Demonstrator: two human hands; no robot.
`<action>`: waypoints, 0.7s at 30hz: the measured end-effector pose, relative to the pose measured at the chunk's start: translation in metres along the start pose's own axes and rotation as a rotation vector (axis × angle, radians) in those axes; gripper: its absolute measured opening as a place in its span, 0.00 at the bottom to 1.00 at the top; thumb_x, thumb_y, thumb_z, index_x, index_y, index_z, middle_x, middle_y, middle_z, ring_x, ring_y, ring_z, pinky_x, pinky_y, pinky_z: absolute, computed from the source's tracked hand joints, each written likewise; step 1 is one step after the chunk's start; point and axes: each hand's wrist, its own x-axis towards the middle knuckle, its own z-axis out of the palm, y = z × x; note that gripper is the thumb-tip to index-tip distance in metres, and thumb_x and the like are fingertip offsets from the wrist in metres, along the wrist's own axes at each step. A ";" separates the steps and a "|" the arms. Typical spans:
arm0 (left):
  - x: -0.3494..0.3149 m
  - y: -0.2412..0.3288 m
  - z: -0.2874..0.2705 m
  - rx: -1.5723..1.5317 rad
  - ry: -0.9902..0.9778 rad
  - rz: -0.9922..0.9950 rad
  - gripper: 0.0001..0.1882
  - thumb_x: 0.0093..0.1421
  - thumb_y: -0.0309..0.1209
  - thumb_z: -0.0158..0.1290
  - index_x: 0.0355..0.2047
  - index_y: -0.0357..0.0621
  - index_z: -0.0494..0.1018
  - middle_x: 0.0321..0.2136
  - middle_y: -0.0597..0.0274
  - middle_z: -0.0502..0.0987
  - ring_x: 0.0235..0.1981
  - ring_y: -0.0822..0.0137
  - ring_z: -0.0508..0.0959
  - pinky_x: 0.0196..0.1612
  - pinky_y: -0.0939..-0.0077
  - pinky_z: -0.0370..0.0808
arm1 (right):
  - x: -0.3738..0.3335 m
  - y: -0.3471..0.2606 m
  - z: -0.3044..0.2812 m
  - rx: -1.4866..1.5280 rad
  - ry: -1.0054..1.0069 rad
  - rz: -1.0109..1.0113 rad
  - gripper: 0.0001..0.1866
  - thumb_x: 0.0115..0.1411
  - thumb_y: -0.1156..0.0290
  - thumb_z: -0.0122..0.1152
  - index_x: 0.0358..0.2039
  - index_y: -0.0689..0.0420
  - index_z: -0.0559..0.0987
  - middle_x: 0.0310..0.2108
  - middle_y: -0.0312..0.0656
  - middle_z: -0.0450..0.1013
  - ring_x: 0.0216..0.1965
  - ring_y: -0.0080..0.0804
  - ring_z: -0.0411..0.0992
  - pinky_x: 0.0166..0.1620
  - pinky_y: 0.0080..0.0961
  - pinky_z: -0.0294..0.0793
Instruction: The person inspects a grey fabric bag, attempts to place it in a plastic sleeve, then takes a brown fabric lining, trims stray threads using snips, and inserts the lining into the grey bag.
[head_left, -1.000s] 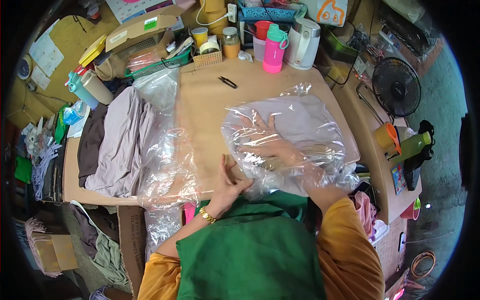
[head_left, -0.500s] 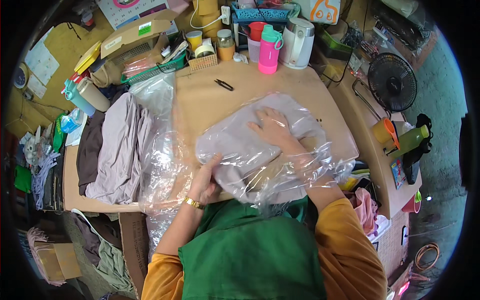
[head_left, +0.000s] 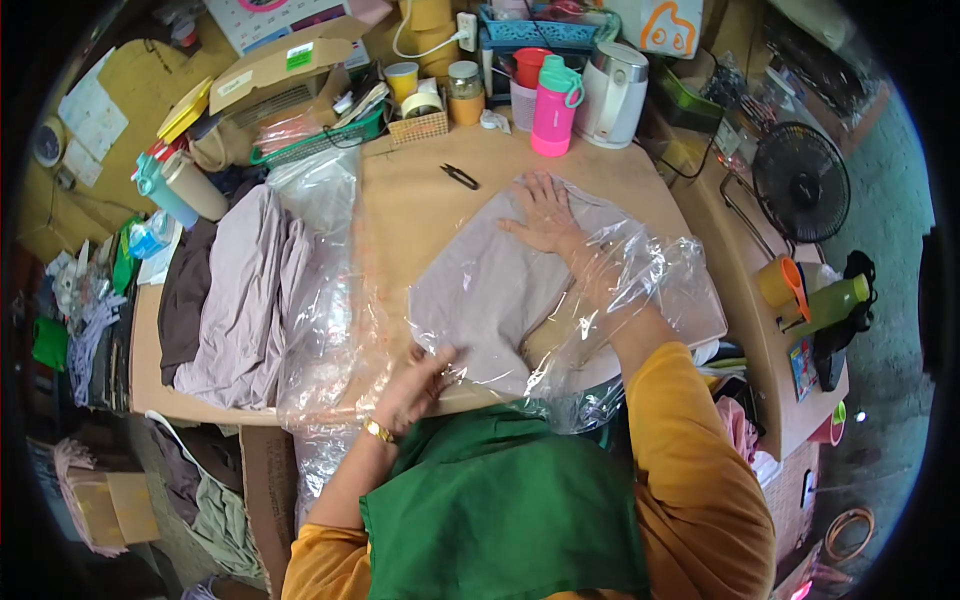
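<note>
Touching mauve cloth [head_left: 480, 285], right hand [head_left: 546, 215] splayed, left hand [head_left: 412, 388] half-curled

Yellow wall [head_left: 145, 75] over on the left, pale papers [head_left: 95, 112] up on it, calendar [head_left: 285, 25] at the back! Tan surface [head_left: 400, 210] sweeping across the middle, tan side table [head_left: 757, 340] on its right, and beyond, a patchy blue-grey expanse [head_left: 890, 330], floor or wall, hard to tell.
</note>
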 end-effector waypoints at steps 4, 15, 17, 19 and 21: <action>0.014 0.037 0.009 -0.472 0.116 0.014 0.27 0.62 0.41 0.54 0.56 0.37 0.64 0.49 0.50 0.74 0.49 0.57 0.77 0.50 0.64 0.77 | -0.060 -0.049 0.013 -0.006 -0.083 -0.090 0.45 0.59 0.41 0.49 0.67 0.57 0.51 0.68 0.57 0.42 0.69 0.56 0.39 0.63 0.66 0.37; 0.115 0.099 0.055 -0.294 -0.125 0.131 0.19 0.65 0.40 0.49 0.49 0.39 0.69 0.44 0.54 0.77 0.42 0.62 0.79 0.46 0.65 0.79 | -0.204 -0.105 -0.156 1.661 -0.212 -0.217 0.56 0.52 0.75 0.67 0.69 0.55 0.35 0.65 0.55 0.49 0.61 0.40 0.61 0.59 0.37 0.67; 0.086 0.165 0.090 -0.259 -0.088 0.317 0.14 0.64 0.38 0.50 0.44 0.43 0.70 0.40 0.57 0.77 0.39 0.63 0.79 0.41 0.67 0.79 | -0.158 -0.110 -0.159 1.485 0.121 0.043 0.51 0.48 0.78 0.71 0.66 0.63 0.48 0.53 0.50 0.67 0.34 0.29 0.74 0.35 0.21 0.75; 0.034 0.217 0.096 -0.319 -0.104 0.572 0.15 0.66 0.37 0.47 0.47 0.41 0.68 0.44 0.54 0.75 0.44 0.61 0.76 0.47 0.64 0.77 | -0.121 -0.095 -0.199 1.387 0.134 0.102 0.35 0.52 0.78 0.65 0.60 0.67 0.62 0.41 0.45 0.74 0.26 0.22 0.72 0.27 0.17 0.72; -0.014 0.240 0.069 -0.398 -0.065 0.798 0.16 0.67 0.36 0.44 0.50 0.38 0.66 0.47 0.51 0.73 0.48 0.59 0.74 0.52 0.61 0.74 | -0.109 -0.056 -0.218 1.287 0.314 -0.004 0.20 0.56 0.77 0.60 0.50 0.65 0.72 0.31 0.45 0.77 0.22 0.22 0.72 0.26 0.19 0.72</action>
